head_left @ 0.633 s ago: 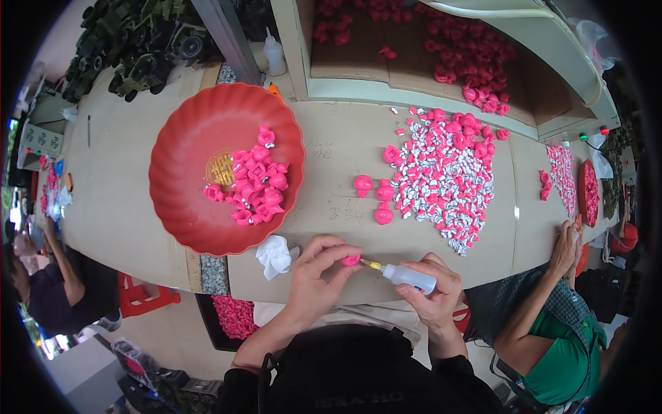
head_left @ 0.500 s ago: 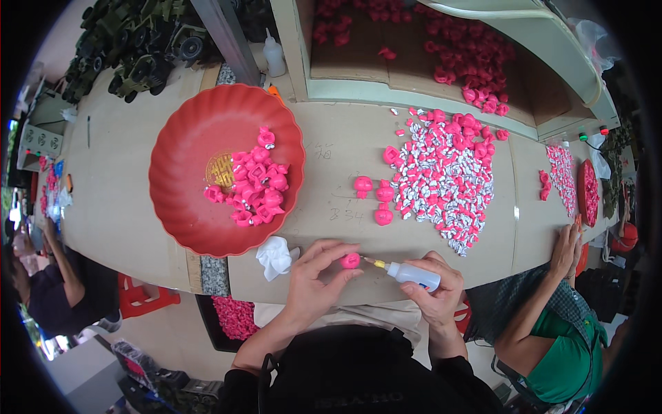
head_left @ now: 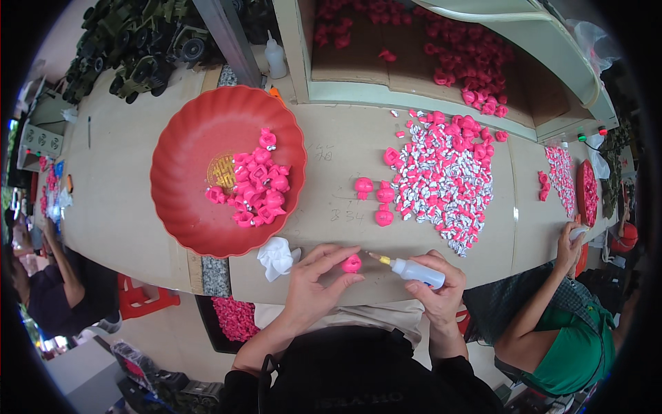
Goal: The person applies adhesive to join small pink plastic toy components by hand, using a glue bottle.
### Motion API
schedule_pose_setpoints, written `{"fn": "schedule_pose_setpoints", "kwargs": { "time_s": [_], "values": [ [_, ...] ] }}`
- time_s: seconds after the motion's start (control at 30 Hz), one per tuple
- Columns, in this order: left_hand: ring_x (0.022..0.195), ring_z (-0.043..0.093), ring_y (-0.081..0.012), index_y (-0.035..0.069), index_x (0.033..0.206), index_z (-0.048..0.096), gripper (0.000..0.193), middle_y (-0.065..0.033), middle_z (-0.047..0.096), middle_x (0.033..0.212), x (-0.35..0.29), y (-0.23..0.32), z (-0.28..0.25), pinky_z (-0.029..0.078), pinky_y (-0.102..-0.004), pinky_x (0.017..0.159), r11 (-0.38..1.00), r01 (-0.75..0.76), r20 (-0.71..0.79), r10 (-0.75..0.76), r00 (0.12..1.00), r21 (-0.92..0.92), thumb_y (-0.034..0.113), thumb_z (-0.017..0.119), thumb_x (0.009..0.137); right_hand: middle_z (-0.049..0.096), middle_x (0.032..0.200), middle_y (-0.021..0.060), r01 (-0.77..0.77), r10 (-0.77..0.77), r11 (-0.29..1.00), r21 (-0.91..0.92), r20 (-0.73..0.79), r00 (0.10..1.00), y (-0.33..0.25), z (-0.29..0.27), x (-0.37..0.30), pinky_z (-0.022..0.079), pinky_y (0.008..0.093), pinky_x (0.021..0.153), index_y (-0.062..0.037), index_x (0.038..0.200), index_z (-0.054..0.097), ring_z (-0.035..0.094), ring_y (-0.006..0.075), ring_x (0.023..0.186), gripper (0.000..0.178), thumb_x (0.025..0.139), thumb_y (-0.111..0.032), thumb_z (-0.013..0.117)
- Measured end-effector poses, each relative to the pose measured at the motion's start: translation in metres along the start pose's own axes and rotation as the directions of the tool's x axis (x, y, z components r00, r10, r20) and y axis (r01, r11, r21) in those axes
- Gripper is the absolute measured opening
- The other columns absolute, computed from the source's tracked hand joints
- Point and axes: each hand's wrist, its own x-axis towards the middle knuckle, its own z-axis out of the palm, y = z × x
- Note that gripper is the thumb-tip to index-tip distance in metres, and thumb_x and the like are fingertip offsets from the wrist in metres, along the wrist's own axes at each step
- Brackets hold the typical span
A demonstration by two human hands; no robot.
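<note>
My left hand point(head_left: 318, 279) pinches a small pink plastic figure part point(head_left: 352, 263) between thumb and forefinger. In my right hand point(head_left: 441, 286) is a white squeeze bottle point(head_left: 418, 272) with a yellow collar and a thin tip. The bottle lies tilted, its tip pointing left, a little above and apart from the pink part. A few pink figure parts point(head_left: 384, 217) sit on the table beyond my hands. Beside them spreads a heap of small pink-and-white pieces point(head_left: 445, 183). A crumpled white cloth point(head_left: 276, 258) lies just left of my left hand.
A large red scalloped bowl point(head_left: 172, 207) at left holds several pink parts. Behind stands a shelf point(head_left: 414, 96) with more pink parts, and another squeeze bottle point(head_left: 275, 58). Dark green toy vehicles point(head_left: 148, 55) are piled far left. A co-worker in green point(head_left: 572, 345) sits at right.
The bottle's tip has drawn back slightly to the right and up, away from the pink part. My left hand has barely moved. The co-worker's hand at right now holds something white.
</note>
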Motion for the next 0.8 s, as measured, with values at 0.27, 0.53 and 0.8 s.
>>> {"fn": "schedule_pose_setpoints", "kwargs": {
  "time_s": [0.27,0.53,0.8],
  "values": [
    [0.095,0.058,-0.0146,-0.001,0.11,0.063,0.039,-0.0085,0.06,0.103,-0.007,-0.003,-0.003,0.047,-0.0264,0.084,0.997,0.019,0.005,-0.019,1.0,-0.073,-0.004,0.074,0.073,0.064,0.097,0.0101,0.057,-0.059,0.98,-0.189,-0.007,0.998,0.01,0.033,0.026,0.044,0.0327,0.082,-0.0032,0.101,0.063,0.059,0.0233,0.092,0.034,0.069,0.001,0.072],
    [0.096,0.059,-0.0154,-0.002,0.111,0.061,0.037,-0.0093,0.058,0.106,-0.014,-0.007,-0.007,0.049,-0.0271,0.084,0.988,0.014,-0.001,-0.014,1.0,-0.151,-0.006,0.071,0.076,0.065,0.099,0.0089,0.023,-0.023,0.976,-0.218,0.0,1.0,0.003,0.033,0.029,0.045,0.0304,0.081,-0.0027,0.102,0.063,0.059,0.0199,0.091,0.03,0.073,-0.002,0.073],
    [0.097,0.061,-0.0143,-0.001,0.113,0.059,0.035,-0.0088,0.061,0.106,-0.016,-0.01,0.002,0.049,-0.0272,0.087,0.939,0.123,0.049,-0.113,0.992,-0.32,-0.005,0.068,0.079,0.06,0.08,0.0094,0.14,-0.286,0.723,-0.677,-0.109,0.952,0.015,0.01,0.057,0.046,0.0342,0.065,-0.001,0.087,0.068,0.056,0.0241,0.074,0.018,0.069,-0.002,0.073]
  ]
}}
